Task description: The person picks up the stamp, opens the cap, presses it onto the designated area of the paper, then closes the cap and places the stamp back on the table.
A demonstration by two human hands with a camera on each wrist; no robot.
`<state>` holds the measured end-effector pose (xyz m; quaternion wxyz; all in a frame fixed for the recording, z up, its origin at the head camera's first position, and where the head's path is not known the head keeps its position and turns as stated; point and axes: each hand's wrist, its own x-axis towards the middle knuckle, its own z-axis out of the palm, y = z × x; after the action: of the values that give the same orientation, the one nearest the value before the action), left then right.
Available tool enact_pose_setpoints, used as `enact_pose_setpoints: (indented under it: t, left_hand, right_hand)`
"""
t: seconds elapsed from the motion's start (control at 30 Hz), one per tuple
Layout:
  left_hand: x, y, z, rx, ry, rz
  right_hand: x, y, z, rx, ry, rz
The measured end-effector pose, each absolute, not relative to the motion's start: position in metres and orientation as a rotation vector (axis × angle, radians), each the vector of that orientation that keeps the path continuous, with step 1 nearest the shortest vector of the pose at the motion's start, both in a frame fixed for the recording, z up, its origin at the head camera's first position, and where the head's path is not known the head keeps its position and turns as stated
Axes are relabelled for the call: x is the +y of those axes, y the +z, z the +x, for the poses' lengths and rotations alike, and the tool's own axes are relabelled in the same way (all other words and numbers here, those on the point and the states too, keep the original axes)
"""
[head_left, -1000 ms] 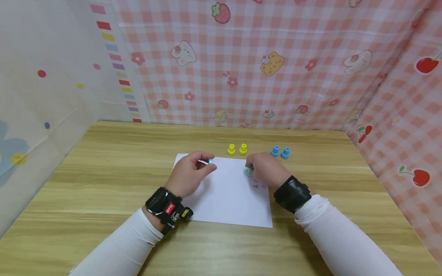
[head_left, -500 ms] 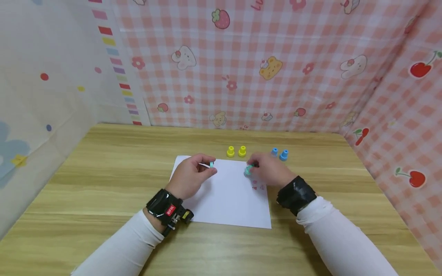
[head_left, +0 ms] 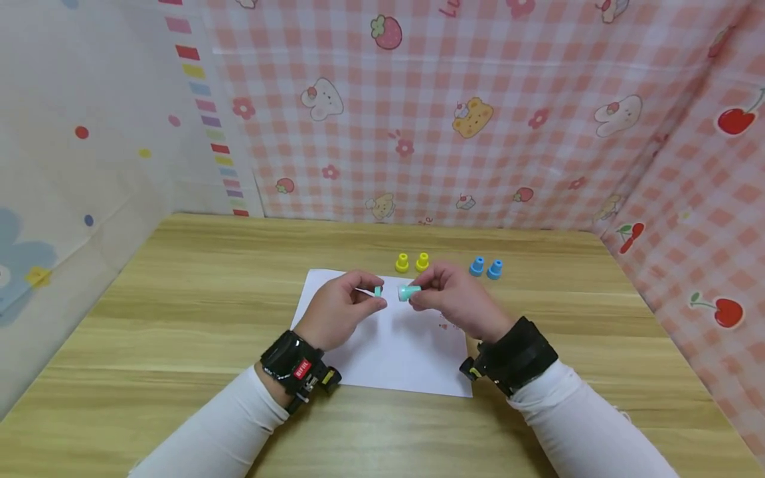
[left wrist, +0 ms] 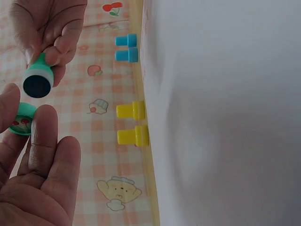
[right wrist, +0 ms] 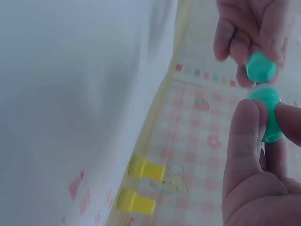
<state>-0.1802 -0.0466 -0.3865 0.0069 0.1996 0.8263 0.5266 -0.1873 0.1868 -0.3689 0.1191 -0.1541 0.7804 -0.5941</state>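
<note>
I have the thumb and fingers of the left hand (head_left: 337, 310) pinching a small green cap (left wrist: 27, 111) with red cherries on its round face. The thumb and fingers of the right hand (head_left: 463, 302) pinch a green stamp (head_left: 411, 292), held on its side with its dark end toward the cap; on my head view a narrow gap separates the two. Both are over a white sheet of paper (head_left: 394, 365), near its far edge. By the right hand I make out red prints (head_left: 443, 326) on the paper. Just beyond that edge, two yellow stamps (head_left: 403, 265) stand upright on the wooden table (head_left: 209, 279), and two blue stamps (head_left: 495, 270) stand farther right. Black straps (head_left: 518, 352) circle both wrists above white sleeves (head_left: 588, 421). Behind the table I see pink checked cloth (head_left: 418, 79).
</note>
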Motion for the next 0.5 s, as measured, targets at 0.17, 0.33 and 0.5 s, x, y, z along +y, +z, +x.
enact_pose_setpoints:
  t: [0.17,0.33,0.5]
  left_hand:
    - [-0.045,-0.387,-0.178,2.549,1.629,0.636]
    - [-0.044,-0.388,-0.178,2.553,1.593,0.648]
    - [-0.044,-0.388,-0.178,2.568,1.568,0.650]
  right_hand:
    - [0.179,-0.372,-0.182,2.272,-1.727,-0.457]
    - [0.175,-0.373,-0.180,2.211,-1.770,-0.447]
    - [0.170,-0.373,-0.178,2.208,-1.775,-0.439]
